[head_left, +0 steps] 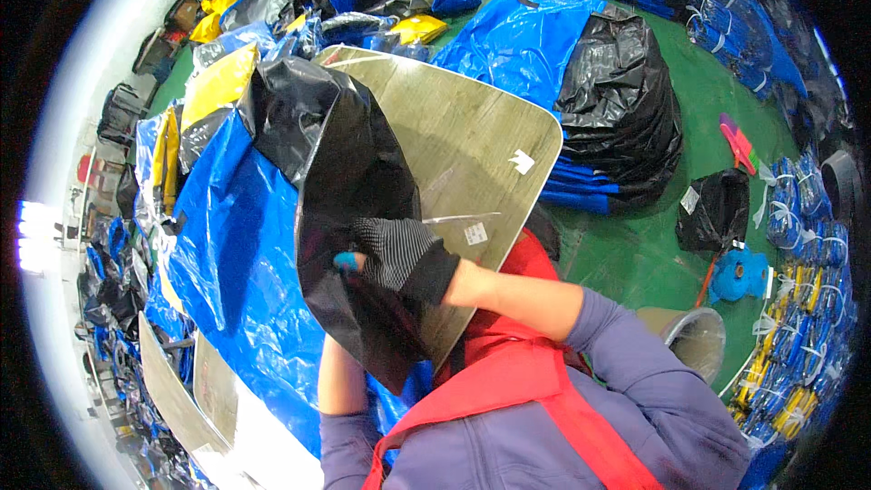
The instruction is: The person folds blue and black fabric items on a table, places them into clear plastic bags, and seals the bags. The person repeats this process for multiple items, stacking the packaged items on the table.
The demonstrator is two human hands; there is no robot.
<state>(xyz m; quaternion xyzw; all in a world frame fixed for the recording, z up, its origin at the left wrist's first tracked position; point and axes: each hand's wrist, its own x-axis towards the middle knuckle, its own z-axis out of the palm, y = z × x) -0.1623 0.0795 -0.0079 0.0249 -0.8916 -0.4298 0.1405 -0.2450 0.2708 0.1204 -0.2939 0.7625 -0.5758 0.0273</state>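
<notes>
Blk sheet (363, 159) in R hand (399, 256) — L hand hidden behind it

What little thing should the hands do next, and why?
Perhaps the gloved right hand could gently ease the black flap down a little. The flap stands up in folds, and the left forearm disappears behind it, so the left hand is hidden. Lowering it might make both hands easier to see.
</notes>
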